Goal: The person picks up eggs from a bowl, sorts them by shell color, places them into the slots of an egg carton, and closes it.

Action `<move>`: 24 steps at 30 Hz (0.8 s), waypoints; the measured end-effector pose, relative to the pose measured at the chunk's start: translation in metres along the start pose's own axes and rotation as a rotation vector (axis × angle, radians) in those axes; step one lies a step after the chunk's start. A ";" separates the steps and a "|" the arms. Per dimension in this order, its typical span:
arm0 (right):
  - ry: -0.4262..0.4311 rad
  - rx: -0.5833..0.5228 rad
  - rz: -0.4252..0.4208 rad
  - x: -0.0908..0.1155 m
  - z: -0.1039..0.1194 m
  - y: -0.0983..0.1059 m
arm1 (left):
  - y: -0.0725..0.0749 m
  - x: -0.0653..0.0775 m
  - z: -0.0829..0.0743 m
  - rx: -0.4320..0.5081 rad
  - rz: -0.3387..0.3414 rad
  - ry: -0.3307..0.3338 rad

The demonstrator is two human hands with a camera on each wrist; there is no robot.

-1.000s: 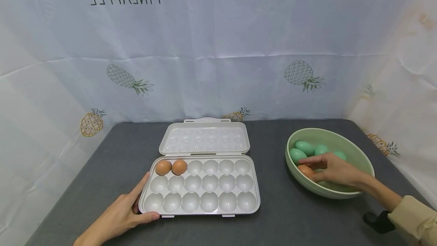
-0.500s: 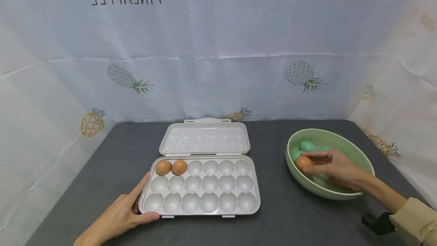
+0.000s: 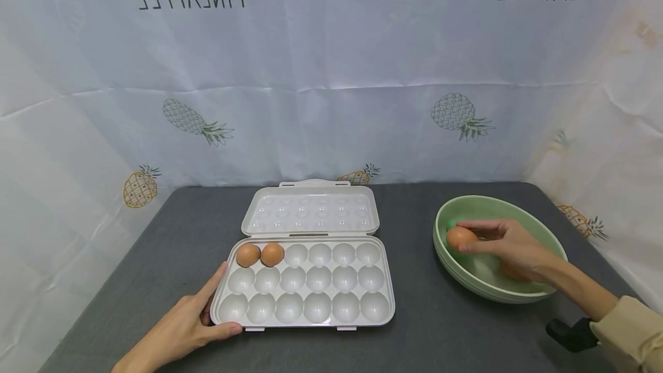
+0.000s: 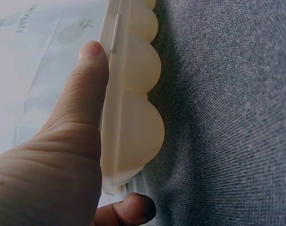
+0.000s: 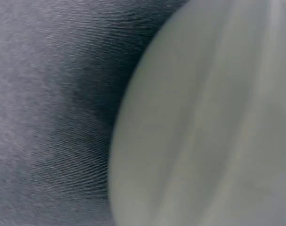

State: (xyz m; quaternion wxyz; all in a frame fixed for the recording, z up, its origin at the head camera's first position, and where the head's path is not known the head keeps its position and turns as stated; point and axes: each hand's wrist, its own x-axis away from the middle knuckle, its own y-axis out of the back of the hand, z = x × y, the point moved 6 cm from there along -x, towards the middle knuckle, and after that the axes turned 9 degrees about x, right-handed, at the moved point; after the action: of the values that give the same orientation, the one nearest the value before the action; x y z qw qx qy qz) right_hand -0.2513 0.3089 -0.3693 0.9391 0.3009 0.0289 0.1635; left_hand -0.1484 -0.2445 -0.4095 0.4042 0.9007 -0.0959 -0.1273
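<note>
In the head view an egg carton (image 3: pixel 305 308) lies with its lid (image 3: pixel 311 210) folded back. Two brown eggs (image 3: pixel 248 255) fill the left cups of its far row. At the carton's near left corner is my left hand (image 3: pixel 178 327), index finger straight along the side. Its thumb (image 4: pixel 81 89) stretches along the front rim in the left wrist view. On the right, over a green bowl (image 3: pixel 499 203), my right hand (image 3: pixel 518 249) pinches a brown egg (image 3: pixel 460 238) between thumb and fingers. A green egg (image 3: pixel 451 225) peeks out behind it; another brown egg (image 3: pixel 510 271) is partly hidden below the hand.
A dark cloth covers the table (image 3: pixel 414 338). Pineapple-printed curtain (image 3: pixel 331 125) hangs behind and at both sides. The right wrist view shows the bowl's outer wall (image 5: pixel 194 141) and the cloth. A black strap piece (image 3: pixel 570 335) sits by the right sleeve.
The brown egg in my right hand has risen from inside the bowl toward its left rim. Green eggs seen earlier are now mostly hidden behind the hand. My left hand has not moved.
</note>
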 end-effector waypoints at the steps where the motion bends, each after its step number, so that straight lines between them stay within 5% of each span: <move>1: 0.004 0.012 -0.006 0.000 0.002 0.001 | 0.000 0.000 0.000 0.001 0.001 0.000; 24: 0.046 0.050 0.004 -0.021 0.048 -0.005 | 0.001 0.000 -0.001 0.009 0.013 0.020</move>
State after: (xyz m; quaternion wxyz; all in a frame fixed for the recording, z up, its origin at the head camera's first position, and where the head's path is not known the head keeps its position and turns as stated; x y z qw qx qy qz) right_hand -0.2622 0.2720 -0.3342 0.9301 0.3204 0.0538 0.1716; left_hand -0.1481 -0.2445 -0.4078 0.4021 0.9030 -0.0984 -0.1153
